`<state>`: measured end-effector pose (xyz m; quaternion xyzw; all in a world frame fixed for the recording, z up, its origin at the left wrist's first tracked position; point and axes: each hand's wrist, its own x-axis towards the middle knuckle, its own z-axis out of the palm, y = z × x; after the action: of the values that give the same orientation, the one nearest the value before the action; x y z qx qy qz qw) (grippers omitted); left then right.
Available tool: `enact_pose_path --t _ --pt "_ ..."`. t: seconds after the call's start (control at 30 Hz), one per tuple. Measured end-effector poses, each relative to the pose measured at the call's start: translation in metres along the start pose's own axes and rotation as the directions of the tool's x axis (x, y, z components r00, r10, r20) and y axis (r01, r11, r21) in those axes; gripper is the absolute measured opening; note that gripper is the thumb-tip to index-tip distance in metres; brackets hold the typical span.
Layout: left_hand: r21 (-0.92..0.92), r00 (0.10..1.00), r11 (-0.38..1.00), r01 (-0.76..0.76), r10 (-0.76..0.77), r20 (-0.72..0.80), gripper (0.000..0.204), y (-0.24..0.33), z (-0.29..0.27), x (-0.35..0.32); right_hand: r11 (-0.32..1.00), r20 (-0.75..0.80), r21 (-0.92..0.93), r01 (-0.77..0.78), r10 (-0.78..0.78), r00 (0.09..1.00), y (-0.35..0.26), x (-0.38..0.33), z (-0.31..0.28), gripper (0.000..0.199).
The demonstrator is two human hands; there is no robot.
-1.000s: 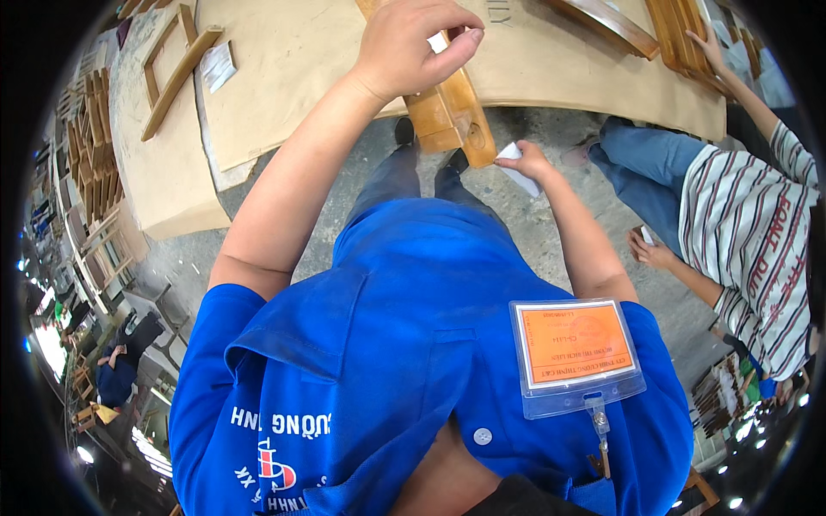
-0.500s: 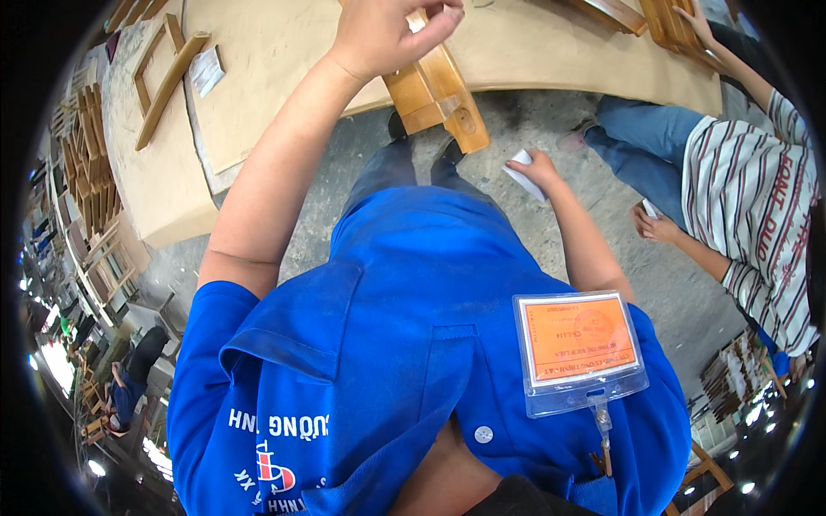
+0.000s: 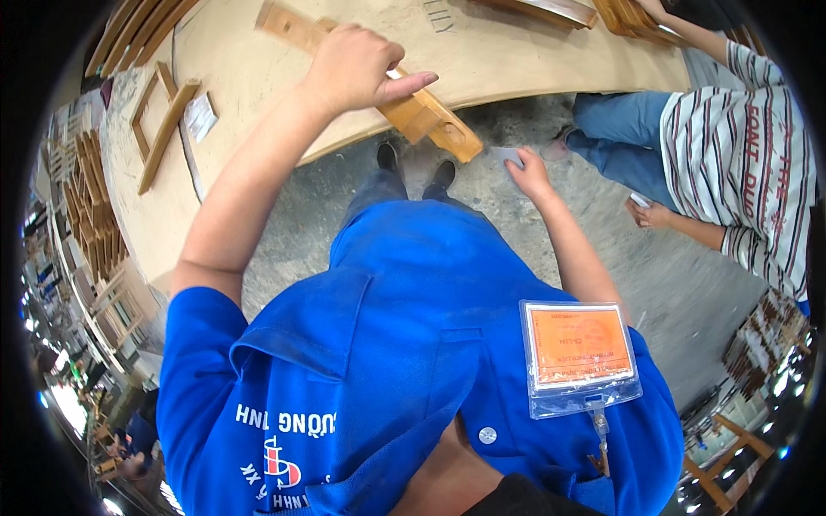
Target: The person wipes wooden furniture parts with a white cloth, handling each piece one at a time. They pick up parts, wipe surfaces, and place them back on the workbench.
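My left hand (image 3: 354,70) is closed over the middle of a varnished wooden furniture part (image 3: 446,131), its thumb stretched along the wood. This part lies slantwise, its far end over the table and its near end jutting past the table edge. Notches and a rounded recess show at the near end; the hand hides the middle. In my right hand (image 3: 529,175) is a folded pale sheet of sandpaper (image 3: 506,156), pinched between thumb and fingers. It is close to the wood's near end, with a small gap visible.
The table (image 3: 249,95) has a tan covering. On its left lie a wooden frame (image 3: 159,129) and a paper slip (image 3: 200,116). More wooden parts (image 3: 551,10) sit at the far right. A co-worker in a striped shirt (image 3: 731,163) stands to the right, a pale pad in one hand.
The wooden part has turned to a stronger slant, its far end swinging left. My left hand has come lower and left with it. My right hand has shifted slightly left, toward the wood's end.
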<state>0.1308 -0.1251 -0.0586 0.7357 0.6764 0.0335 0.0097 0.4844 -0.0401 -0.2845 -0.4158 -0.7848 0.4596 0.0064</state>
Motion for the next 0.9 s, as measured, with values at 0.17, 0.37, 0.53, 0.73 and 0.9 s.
enact_pose_path --t 0.17,0.37,0.53,0.73,0.9 --pt "-0.097 0.97 0.972 0.213 -0.222 -0.094 0.063 0.019 0.015 -0.006 0.773 -0.105 -0.565 0.29 -0.415 0.904 -0.032 0.012 0.013 0.041" --pt "-0.072 0.946 0.968 0.239 -0.249 -0.208 0.054 0.017 0.019 0.004 0.556 0.094 -0.758 0.341 -0.424 0.901 -0.022 0.014 0.044 0.05" --pt "-0.065 0.94 0.966 0.252 -0.26 -0.221 0.054 0.02 0.017 0.011 0.497 0.126 -0.828 0.258 -0.283 0.951 -0.015 0.005 0.057 0.063" --pt "-0.065 0.943 0.966 0.25 -0.258 -0.209 0.055 0.026 0.012 0.026 0.646 0.025 -0.709 0.282 -0.376 0.926 -0.011 0.001 0.051 0.059" --pt "-0.078 0.941 0.958 0.275 -0.285 -0.18 0.054 0.033 0.008 0.031 0.625 -0.011 -0.758 0.188 -0.3 0.954 0.0 -0.008 0.05 0.059"
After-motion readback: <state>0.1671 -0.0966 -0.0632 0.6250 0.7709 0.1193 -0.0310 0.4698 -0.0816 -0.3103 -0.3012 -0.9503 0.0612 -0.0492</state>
